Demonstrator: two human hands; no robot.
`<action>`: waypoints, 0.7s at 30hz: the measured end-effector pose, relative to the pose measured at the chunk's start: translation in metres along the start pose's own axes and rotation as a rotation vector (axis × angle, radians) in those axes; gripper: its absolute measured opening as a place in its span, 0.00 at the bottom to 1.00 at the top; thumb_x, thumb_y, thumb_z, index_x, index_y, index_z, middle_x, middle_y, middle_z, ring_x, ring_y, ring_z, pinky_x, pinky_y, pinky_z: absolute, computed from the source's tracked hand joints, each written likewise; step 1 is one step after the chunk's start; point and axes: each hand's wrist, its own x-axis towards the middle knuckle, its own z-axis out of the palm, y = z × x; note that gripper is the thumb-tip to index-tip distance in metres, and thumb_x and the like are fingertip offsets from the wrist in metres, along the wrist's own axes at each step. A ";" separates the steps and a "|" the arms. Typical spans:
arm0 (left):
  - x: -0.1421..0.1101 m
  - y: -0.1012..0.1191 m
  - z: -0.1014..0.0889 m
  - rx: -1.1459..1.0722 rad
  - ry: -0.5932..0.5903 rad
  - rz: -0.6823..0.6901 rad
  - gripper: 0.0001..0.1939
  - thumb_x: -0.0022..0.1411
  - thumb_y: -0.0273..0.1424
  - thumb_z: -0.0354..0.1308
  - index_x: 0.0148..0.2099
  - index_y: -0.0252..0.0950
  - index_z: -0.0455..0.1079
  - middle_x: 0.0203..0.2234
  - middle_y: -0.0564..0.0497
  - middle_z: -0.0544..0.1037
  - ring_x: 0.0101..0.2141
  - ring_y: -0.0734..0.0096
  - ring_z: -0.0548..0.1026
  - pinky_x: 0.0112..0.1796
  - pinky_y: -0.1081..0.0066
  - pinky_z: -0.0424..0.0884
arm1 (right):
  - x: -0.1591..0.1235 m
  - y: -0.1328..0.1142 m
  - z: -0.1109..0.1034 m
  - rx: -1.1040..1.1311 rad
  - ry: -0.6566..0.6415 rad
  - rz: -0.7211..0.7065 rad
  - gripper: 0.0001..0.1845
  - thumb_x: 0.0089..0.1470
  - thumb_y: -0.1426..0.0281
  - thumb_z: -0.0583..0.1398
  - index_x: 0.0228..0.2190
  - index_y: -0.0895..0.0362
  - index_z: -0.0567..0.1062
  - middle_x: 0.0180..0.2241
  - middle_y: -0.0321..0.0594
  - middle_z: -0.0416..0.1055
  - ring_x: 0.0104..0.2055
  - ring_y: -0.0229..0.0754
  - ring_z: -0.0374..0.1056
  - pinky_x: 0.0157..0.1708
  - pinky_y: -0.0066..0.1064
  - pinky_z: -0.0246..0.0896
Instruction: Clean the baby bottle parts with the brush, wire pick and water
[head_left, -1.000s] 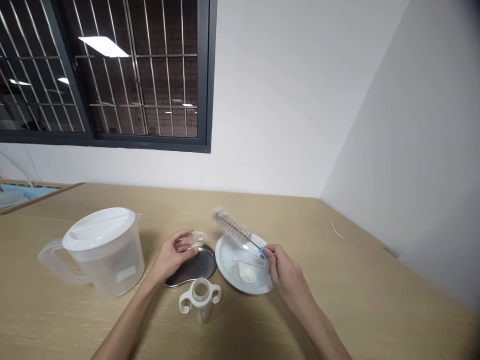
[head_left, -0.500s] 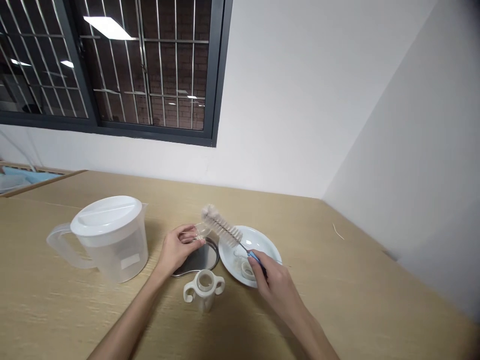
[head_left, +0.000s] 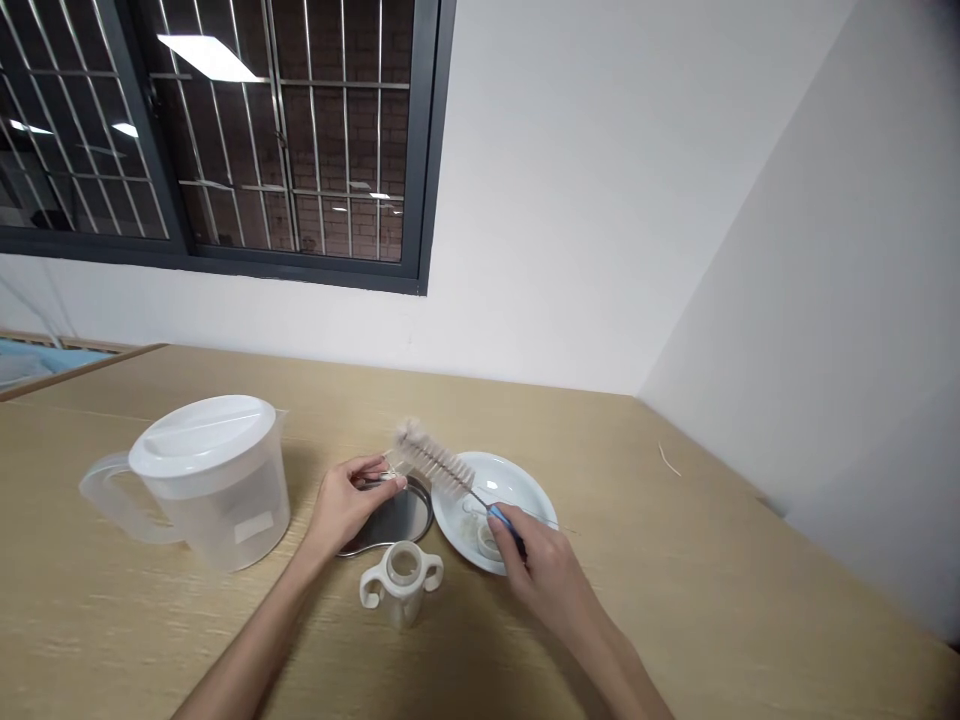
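Observation:
My right hand (head_left: 544,555) grips the blue handle of a bottle brush (head_left: 439,463). Its white bristles slant up to the left, above the rim of a white plate (head_left: 529,478). My left hand (head_left: 356,500) is closed around a small clear piece (head_left: 391,464), mostly covered by the fingers and the brush tip, so its kind cannot be told. Beneath that hand lies a shiny metal tray (head_left: 401,515). In front stands a baby bottle (head_left: 403,590) with two white handles and an open top. A pale ring (head_left: 489,543) and other clear bits are on the plate.
On the left stands a translucent lidded pitcher (head_left: 225,500), its handle pointing left. A thin pale strip (head_left: 669,460) lies on the wooden table (head_left: 712,580) at the right. A white wall and a barred window (head_left: 300,150) rise behind.
The whole view shifts slightly, so things appear a little further left. Both hands keep their hold, and the brush head sits slightly lower beside the clear piece.

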 end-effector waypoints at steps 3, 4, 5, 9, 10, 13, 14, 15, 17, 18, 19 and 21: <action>0.002 -0.003 -0.001 -0.010 0.022 0.008 0.32 0.45 0.44 0.70 0.50 0.30 0.74 0.42 0.41 0.82 0.44 0.55 0.79 0.47 0.62 0.73 | 0.000 0.000 0.001 -0.027 -0.038 0.046 0.14 0.67 0.65 0.47 0.37 0.55 0.71 0.26 0.36 0.71 0.26 0.39 0.66 0.27 0.28 0.55; 0.002 -0.003 -0.001 -0.012 0.032 0.013 0.32 0.45 0.44 0.70 0.50 0.31 0.75 0.42 0.41 0.82 0.44 0.55 0.79 0.47 0.62 0.73 | 0.000 0.002 0.002 -0.037 -0.025 0.070 0.15 0.67 0.64 0.47 0.36 0.55 0.71 0.26 0.36 0.71 0.26 0.39 0.66 0.26 0.29 0.55; 0.003 -0.003 -0.001 -0.014 0.043 0.020 0.32 0.45 0.44 0.71 0.50 0.31 0.74 0.41 0.41 0.82 0.43 0.55 0.79 0.47 0.62 0.73 | 0.001 0.004 0.002 -0.041 -0.007 0.091 0.15 0.67 0.64 0.47 0.37 0.55 0.71 0.26 0.36 0.71 0.25 0.39 0.66 0.26 0.28 0.55; 0.003 -0.002 -0.001 -0.060 0.060 0.037 0.32 0.46 0.43 0.71 0.51 0.30 0.73 0.40 0.41 0.82 0.42 0.56 0.79 0.45 0.62 0.73 | 0.000 0.008 0.002 -0.001 0.076 0.090 0.15 0.67 0.63 0.48 0.41 0.56 0.71 0.27 0.37 0.72 0.26 0.39 0.67 0.26 0.28 0.57; 0.003 -0.002 -0.001 -0.080 0.055 0.035 0.32 0.46 0.43 0.70 0.51 0.29 0.73 0.40 0.41 0.82 0.42 0.57 0.79 0.46 0.62 0.73 | -0.001 0.006 0.003 0.018 0.083 0.076 0.14 0.67 0.64 0.49 0.42 0.56 0.71 0.28 0.38 0.73 0.26 0.39 0.67 0.27 0.28 0.57; 0.002 -0.002 -0.002 -0.174 0.016 0.000 0.31 0.47 0.43 0.70 0.49 0.29 0.73 0.39 0.41 0.82 0.42 0.57 0.79 0.46 0.62 0.73 | -0.001 -0.001 0.003 0.052 0.028 0.041 0.14 0.67 0.64 0.48 0.40 0.56 0.71 0.29 0.38 0.73 0.28 0.39 0.68 0.28 0.27 0.58; 0.002 -0.001 -0.002 -0.220 0.007 -0.017 0.31 0.47 0.42 0.70 0.49 0.29 0.73 0.39 0.41 0.82 0.42 0.57 0.79 0.46 0.62 0.73 | 0.000 -0.003 0.004 0.053 0.005 0.041 0.14 0.67 0.64 0.48 0.39 0.56 0.71 0.29 0.38 0.73 0.28 0.39 0.68 0.27 0.27 0.58; 0.002 -0.001 -0.003 -0.271 -0.002 -0.032 0.30 0.47 0.42 0.71 0.49 0.29 0.73 0.40 0.40 0.82 0.43 0.56 0.78 0.47 0.63 0.73 | 0.000 -0.003 0.004 0.050 -0.008 0.049 0.15 0.67 0.64 0.48 0.38 0.55 0.71 0.28 0.38 0.73 0.28 0.39 0.68 0.27 0.27 0.58; 0.002 -0.001 -0.004 -0.374 -0.019 -0.042 0.30 0.47 0.41 0.71 0.49 0.29 0.73 0.42 0.40 0.81 0.45 0.56 0.78 0.48 0.63 0.72 | 0.001 -0.001 0.003 0.033 0.004 0.074 0.15 0.67 0.64 0.47 0.39 0.56 0.71 0.28 0.38 0.72 0.27 0.39 0.68 0.26 0.27 0.57; 0.002 0.000 -0.004 -0.418 -0.034 -0.035 0.31 0.48 0.41 0.71 0.51 0.30 0.72 0.44 0.40 0.81 0.46 0.56 0.77 0.49 0.64 0.71 | 0.001 0.001 0.003 0.023 0.024 0.086 0.16 0.67 0.64 0.47 0.40 0.56 0.72 0.27 0.38 0.72 0.26 0.39 0.67 0.25 0.27 0.57; 0.002 0.000 -0.005 -0.450 -0.053 -0.023 0.32 0.49 0.41 0.70 0.53 0.31 0.71 0.44 0.40 0.80 0.47 0.57 0.77 0.50 0.64 0.71 | 0.001 0.003 0.003 0.016 0.046 0.093 0.16 0.67 0.63 0.47 0.40 0.56 0.72 0.27 0.38 0.72 0.25 0.39 0.67 0.25 0.27 0.57; 0.002 -0.001 -0.004 -0.487 -0.086 0.001 0.35 0.51 0.40 0.69 0.59 0.34 0.66 0.45 0.41 0.80 0.50 0.57 0.76 0.51 0.63 0.70 | 0.001 0.005 0.002 0.024 0.082 0.099 0.16 0.66 0.63 0.48 0.41 0.56 0.72 0.27 0.37 0.72 0.25 0.38 0.66 0.25 0.27 0.57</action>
